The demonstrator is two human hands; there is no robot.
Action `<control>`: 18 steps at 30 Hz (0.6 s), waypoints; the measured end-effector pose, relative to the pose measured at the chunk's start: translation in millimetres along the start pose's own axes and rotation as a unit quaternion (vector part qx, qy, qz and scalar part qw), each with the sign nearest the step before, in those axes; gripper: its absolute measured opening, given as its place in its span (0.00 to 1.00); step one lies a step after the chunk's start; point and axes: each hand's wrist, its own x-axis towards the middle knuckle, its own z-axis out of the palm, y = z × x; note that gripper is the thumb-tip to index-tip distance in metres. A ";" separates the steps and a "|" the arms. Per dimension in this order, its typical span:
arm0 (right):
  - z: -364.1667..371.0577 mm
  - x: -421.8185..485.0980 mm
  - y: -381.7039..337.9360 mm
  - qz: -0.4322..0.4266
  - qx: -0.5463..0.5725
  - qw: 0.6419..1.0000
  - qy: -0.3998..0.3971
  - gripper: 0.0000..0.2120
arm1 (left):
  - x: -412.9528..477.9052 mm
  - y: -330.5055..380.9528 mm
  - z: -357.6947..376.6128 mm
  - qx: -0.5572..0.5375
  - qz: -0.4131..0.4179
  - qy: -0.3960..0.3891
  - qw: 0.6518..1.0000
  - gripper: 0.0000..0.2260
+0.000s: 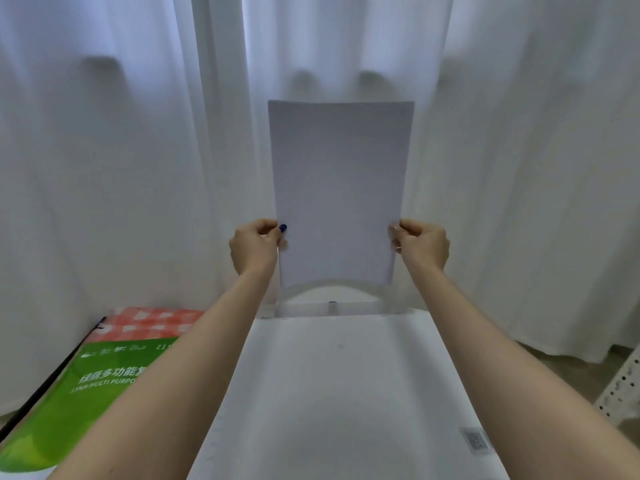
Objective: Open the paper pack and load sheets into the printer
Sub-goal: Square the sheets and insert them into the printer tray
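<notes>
A stack of white sheets (337,188) stands upright above the rear of the white printer (339,382). My left hand (254,245) pinches its left edge and my right hand (422,244) pinches its right edge, both low on the sheets. The bottom edge of the sheets sits behind the clear curved paper guard (341,289) at the rear feed slot. The green paper pack (83,393) lies to the left of the printer, partly hidden by my left forearm.
A red and white checked cloth (149,323) lies under the far end of the pack. White curtains (121,150) hang close behind the printer. A perforated white metal rack (623,393) stands at the right edge.
</notes>
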 end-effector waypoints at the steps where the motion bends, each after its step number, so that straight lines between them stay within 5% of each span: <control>1: 2.9 3.5 2.6 0.000 0.003 1.000 -0.004 0.05 | 4.2 -1.6 3.1 -0.012 0.001 -0.005 1.000 0.03; 5: 10.8 18.4 14.9 0.006 0.016 1.000 -0.018 0.11 | 14.9 -9.5 12.0 -0.034 0.000 -0.028 0.999 0.03; 18: 28.5 39.3 56.8 0.020 0.012 0.997 -0.078 0.02 | 24.9 -49.3 20.1 -0.017 -0.019 -0.073 0.997 0.04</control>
